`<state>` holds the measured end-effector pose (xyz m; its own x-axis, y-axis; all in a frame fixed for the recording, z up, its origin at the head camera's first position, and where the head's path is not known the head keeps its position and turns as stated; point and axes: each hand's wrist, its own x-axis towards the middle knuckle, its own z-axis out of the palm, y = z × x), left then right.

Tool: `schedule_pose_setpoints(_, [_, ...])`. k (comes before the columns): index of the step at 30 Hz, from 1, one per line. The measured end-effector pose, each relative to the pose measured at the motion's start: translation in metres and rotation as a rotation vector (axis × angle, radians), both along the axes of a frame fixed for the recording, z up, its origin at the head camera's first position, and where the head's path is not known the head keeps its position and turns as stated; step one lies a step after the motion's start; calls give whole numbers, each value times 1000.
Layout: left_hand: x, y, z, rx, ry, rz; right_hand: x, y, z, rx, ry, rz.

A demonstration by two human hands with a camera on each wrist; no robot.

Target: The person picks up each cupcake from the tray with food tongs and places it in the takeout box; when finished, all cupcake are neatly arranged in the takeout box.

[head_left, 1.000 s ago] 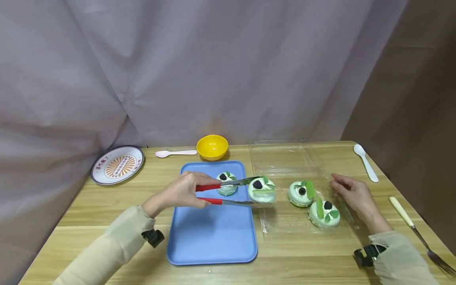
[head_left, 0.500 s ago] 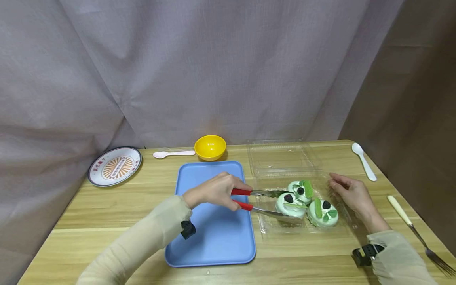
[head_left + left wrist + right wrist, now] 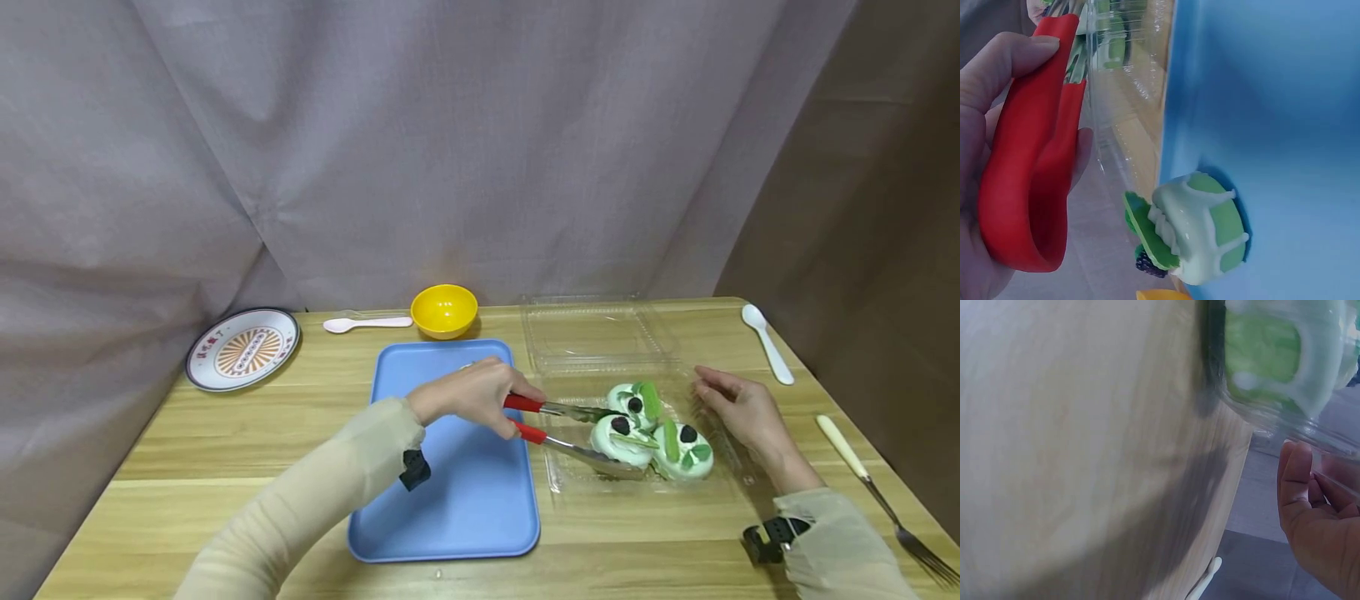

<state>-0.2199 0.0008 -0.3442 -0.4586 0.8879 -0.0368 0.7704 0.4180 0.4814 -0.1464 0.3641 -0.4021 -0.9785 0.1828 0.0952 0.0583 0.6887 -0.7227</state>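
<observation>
My left hand (image 3: pixel 480 396) grips a pair of tongs (image 3: pixel 531 433) by their red handles, also filling the left of the left wrist view. The tong arms lie on either side of a pale green cake (image 3: pixel 619 448) topped with a blackberry and leaves, in a clear plastic clamshell box (image 3: pixel 564 477). Two similar cakes, a rear cake (image 3: pixel 626 398) and a right cake (image 3: pixel 681 460), sit close against it. My right hand (image 3: pixel 746 417) pinches the box's right edge between fingers and thumb. Another such cake (image 3: pixel 1200 228) stands on the blue tray (image 3: pixel 450 533), mostly hidden behind my left hand in the head view.
Behind the tray stands a yellow bowl (image 3: pixel 444 312), with a pink spoon (image 3: pixel 367 323) to its left. A patterned plate (image 3: pixel 243 350) lies far left. On the right are a white spoon (image 3: pixel 768 343) and a fork (image 3: pixel 870 483). The box's lid (image 3: pixel 592 329) lies folded back.
My left hand has carried a cake in the tongs rightward from over the tray's edge into the box, then slightly lower beside the other two. The right hand has kept its place.
</observation>
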Motion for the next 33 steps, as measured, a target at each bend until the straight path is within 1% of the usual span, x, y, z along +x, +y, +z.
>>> schedule_pose_setpoints(4, [-2,4,3,-28,-3,-24,0,0,0,4,-12,-6])
schedule_pose_setpoints(7, [-3,7,5,-45,-21,-35,-1,0,0,-1,-16,-5])
schedule_pose_setpoints(12, [-2,11,8,-70,-57,-31,-1,0,0,-4,-14,-3])
schedule_pose_setpoints(24, [0,16,12,-90,-54,-29,-2,2,0,-31,-19,-5])
schedule_pose_setpoints(33, [-1,16,11,-93,-55,-34,-1,2,-2,-18,-8,2])
